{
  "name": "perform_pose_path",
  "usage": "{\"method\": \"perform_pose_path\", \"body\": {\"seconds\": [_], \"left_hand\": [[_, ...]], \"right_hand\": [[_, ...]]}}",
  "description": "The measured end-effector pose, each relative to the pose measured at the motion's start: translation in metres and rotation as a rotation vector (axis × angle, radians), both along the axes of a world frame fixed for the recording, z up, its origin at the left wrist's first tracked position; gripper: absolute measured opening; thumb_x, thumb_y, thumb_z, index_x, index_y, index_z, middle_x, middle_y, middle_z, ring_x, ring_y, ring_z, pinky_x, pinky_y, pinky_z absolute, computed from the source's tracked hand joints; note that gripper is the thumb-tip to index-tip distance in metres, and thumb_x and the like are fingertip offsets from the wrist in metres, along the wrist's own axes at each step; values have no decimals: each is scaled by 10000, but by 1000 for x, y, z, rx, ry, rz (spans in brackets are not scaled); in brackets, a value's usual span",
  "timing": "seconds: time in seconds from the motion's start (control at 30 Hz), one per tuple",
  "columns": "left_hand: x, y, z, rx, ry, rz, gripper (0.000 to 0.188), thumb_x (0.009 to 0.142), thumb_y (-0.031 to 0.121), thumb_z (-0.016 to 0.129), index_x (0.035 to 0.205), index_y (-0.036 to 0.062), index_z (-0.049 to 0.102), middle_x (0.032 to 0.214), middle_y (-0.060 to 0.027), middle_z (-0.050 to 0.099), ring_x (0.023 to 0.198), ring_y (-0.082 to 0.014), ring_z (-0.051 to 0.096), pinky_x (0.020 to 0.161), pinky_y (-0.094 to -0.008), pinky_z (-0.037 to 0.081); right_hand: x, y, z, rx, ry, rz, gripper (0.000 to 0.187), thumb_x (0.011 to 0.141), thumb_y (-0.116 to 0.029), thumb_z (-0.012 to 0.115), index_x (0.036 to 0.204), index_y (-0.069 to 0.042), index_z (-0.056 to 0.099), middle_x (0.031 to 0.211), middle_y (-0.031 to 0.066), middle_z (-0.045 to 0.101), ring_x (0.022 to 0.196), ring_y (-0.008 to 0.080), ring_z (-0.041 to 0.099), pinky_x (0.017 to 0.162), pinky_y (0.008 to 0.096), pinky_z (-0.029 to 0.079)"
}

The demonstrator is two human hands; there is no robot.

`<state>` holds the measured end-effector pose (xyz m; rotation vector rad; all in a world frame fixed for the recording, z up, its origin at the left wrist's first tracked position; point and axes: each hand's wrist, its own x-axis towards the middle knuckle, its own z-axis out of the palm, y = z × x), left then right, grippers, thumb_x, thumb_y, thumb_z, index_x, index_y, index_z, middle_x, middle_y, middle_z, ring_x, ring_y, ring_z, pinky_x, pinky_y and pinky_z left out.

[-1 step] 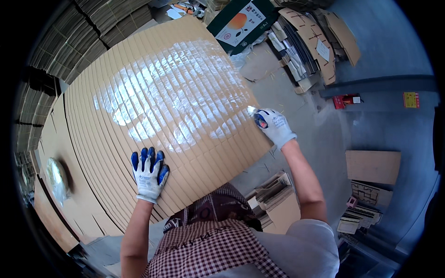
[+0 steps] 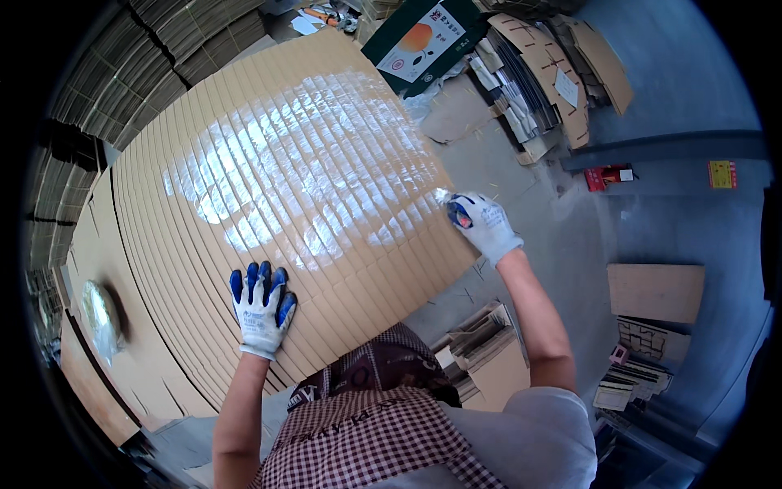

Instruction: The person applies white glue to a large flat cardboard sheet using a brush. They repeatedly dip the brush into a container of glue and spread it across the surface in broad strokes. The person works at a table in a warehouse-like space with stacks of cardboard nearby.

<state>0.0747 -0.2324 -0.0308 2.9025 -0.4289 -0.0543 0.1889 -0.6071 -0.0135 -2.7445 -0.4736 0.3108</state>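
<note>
A fanned row of overlapping brown cardboard sheets (image 2: 350, 297) lies before me, each edge showing as a narrow strip. Across its middle spreads a shiny, whitish, wet-looking layer (image 2: 269, 155). My left hand (image 2: 263, 308), in a white glove with blue fingers, rests palm down on the near strips, fingers spread. At the right edge of the sheets, my right hand (image 2: 482, 224) wears a matching glove, fingers curled closed. A small whitish, shiny bit (image 2: 443, 196) pokes out past them onto the coated edge; the rest of it is hidden by the glove.
A roll wrapped in clear film (image 2: 102, 322) sits on flat cardboard at left. Bundled cardboard stacks (image 2: 122, 81) stand behind it. A dark green printed box (image 2: 423, 45) and upright cardboard pieces (image 2: 538, 73) are at the back right. More cardboard (image 2: 493, 359) stands beside my right elbow.
</note>
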Motion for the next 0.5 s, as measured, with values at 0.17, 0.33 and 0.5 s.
{"method": "perform_pose_path", "body": {"seconds": [0.17, 0.33, 0.5], "left_hand": [[0, -1, 0, 12, -23, -5, 458, 746, 261, 560, 1173, 111, 492, 1246, -135, 421, 1199, -316, 330, 1013, -505, 158], [0, -3, -2, 12, -16, -7, 457, 747, 257, 559, 1176, 115, 490, 1253, -134, 415, 1201, -317, 328, 1014, -503, 159], [2, -3, 2, 29, 3, -8, 463, 743, 244, 555, 1178, 103, 483, 1237, -139, 422, 1180, -326, 341, 1016, -501, 161]], "right_hand": [[-11, 1, -7, 24, -43, 187, 290, 675, -89, 576, 964, -79, 552, 1008, 107, 561, 885, 278, 544, 775, 352, 444], [13, -16, -8, -165, -15, 4, 251, 687, -95, 573, 934, -71, 537, 1079, 101, 539, 936, 260, 532, 787, 352, 439], [-46, 54, 12, 188, -93, 244, 248, 704, -107, 549, 951, -92, 530, 1121, 82, 518, 988, 229, 522, 800, 357, 435]]}}
